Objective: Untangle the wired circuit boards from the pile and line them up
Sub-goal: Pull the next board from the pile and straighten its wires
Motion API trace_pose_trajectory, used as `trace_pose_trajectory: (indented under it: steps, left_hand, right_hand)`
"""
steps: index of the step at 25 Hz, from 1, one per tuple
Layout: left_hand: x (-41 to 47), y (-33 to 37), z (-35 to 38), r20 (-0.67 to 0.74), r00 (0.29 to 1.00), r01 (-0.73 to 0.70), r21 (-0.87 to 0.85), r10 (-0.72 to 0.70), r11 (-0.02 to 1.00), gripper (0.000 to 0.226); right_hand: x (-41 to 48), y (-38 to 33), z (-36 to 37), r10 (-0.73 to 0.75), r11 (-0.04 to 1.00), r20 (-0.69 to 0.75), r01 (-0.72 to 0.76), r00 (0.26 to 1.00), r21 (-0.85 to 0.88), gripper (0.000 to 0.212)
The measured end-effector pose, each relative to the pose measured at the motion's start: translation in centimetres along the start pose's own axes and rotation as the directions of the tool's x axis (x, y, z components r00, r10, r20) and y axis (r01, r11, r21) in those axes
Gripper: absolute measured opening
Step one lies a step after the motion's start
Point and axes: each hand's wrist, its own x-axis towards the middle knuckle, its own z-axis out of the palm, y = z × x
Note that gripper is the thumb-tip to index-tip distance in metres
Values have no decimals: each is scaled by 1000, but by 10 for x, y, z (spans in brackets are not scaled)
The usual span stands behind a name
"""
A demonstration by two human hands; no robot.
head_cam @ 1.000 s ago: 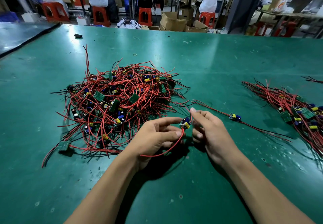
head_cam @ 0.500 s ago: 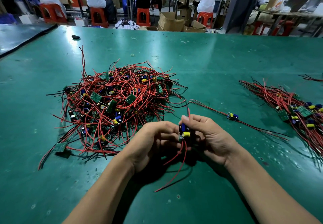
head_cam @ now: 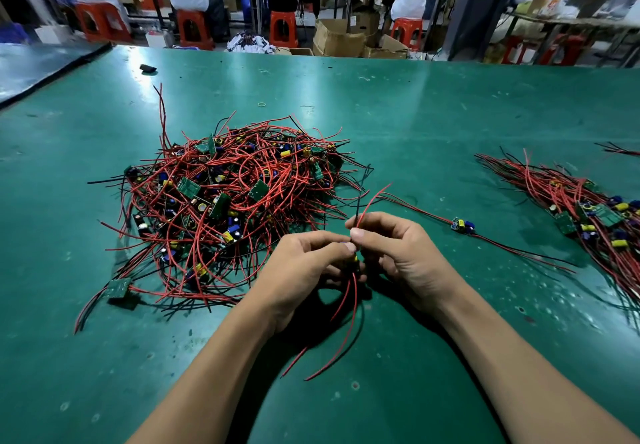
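One held board (head_cam: pixel 355 259), one pile (head_cam: pixel 235 208), one loose board (head_cam: pixel 462 225), one bundle (head_cam: pixel 588 215).
The left hand (head_cam: pixel 304 270) and right hand (head_cam: pixel 405 256) pinch the held board between them; pile beyond the left hand, loose board and bundle right of the right hand.

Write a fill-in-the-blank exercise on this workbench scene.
1. The tangled pile lies to the ____ of both hands.
2. The left hand and right hand together hold one wired circuit board whose wires are red and ____.
3. A single separated board lies on the ____ table.
4. The lined-up boards sit on the table's ____ side.
Missing words: left; black; green; right.
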Motion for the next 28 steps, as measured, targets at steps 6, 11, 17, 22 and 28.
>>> trace_pose_trajectory:
  steps: [6,11,17,22,28]
  left_hand:
    - [-1,2,0,-9,1000,-9,20,9,1000,16]
    - [0,0,2,-18,999,38,51,-37,998,17]
    - [1,-4,0,21,1000,0,153,-3,988,19]
    - [1,-2,3,-12,996,86,115,-85,990,25]
    - [1,-3,6,-32,995,93,163,-89,982,23]
  right_hand:
    - [0,1,0,-4,999,58,6,998,-47,20]
    - [0,3,-3,-18,995,84,26,996,-95,25]
    - [0,1,-8,-31,980,96,49,995,-193,22]
    - [1,6,-4,-131,962,-65,111,989,-251,9]
    - [15,10,-14,-274,927,-349,149,896,-345,5]
